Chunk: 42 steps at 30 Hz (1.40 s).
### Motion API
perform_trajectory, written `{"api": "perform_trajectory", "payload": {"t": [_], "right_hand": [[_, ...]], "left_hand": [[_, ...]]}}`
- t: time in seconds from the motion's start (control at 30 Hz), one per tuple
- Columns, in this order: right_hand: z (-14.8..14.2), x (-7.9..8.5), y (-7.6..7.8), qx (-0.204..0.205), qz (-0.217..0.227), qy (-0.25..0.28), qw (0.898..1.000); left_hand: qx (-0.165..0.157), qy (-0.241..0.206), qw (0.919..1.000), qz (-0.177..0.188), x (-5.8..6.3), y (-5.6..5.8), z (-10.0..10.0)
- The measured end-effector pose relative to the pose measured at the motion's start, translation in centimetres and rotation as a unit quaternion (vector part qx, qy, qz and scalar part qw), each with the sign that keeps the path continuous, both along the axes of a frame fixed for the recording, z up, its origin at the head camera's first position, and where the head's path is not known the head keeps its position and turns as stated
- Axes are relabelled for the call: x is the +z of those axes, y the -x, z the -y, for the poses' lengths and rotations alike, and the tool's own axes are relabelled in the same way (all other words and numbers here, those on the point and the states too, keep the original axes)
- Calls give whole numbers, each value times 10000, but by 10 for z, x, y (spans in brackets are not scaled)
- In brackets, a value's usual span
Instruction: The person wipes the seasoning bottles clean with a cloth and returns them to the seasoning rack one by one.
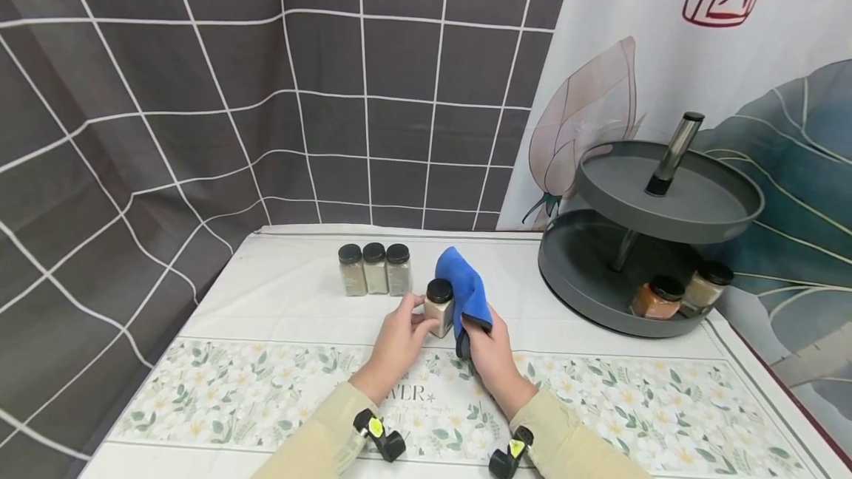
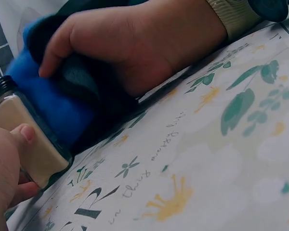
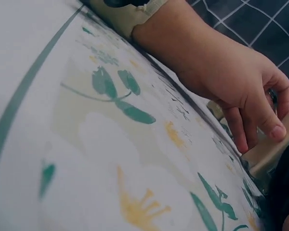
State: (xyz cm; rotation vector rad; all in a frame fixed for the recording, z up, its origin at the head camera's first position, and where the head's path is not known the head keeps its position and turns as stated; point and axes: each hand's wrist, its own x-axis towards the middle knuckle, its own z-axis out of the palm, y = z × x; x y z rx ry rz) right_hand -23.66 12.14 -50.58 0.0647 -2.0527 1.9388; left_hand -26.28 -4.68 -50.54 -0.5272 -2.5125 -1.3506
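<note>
A square glass spice jar [image 1: 438, 310] with a black lid and pale powder stands near the middle of the table. My left hand [image 1: 401, 335] grips its left side, thumb across the front, as the left wrist view also shows. A blue cloth [image 1: 464, 283] with a dark edge is in my right hand [image 1: 489, 350], draped against the jar's right side. In the left wrist view the right thumb and fingers pinch the cloth [image 2: 58, 108]. Behind the left hand, three black-lidded spice jars [image 1: 375, 270] stand in a row.
On the right stands a dark grey two-tier round rack [image 1: 579, 301] with a metal post. Its lower tier holds an orange spice jar [image 1: 657, 297] and a pale spice jar [image 1: 707, 287]. A floral-banded cloth [image 1: 266, 390] covers the table, and a grid-patterned curtain [image 1: 399, 124] hangs behind.
</note>
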Motion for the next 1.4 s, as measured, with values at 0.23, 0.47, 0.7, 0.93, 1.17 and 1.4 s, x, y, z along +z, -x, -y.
{"api": "perform_trajectory", "payload": {"t": [0.23, 0.47, 0.7, 0.93, 1.17, 1.4], "right_hand": [[1, -1, 0, -92, -24, -158, 9998], [2, -2, 1, -1, -87, -232, 9997], [3, 1, -2, 56, 17, -429, 9991], [2, 0, 0, 127, 140, -331, 9993], [3, -1, 0, 168, 127, -139, 9997], [2, 0, -1, 282, 199, -39, 9994]], "left_hand": [[59, 117, 9999, -62, -1, 0, 0], [50, 207, 9996, -163, -2, 0, 0], [-196, 90, 9983, -537, -6, 2, 2], [-152, -335, 9988, -311, -7, 2, 1], [-19, -342, 9994, 4, -6, 4, 2], [86, -163, 9998, -20, -4, 7, 2]]}}
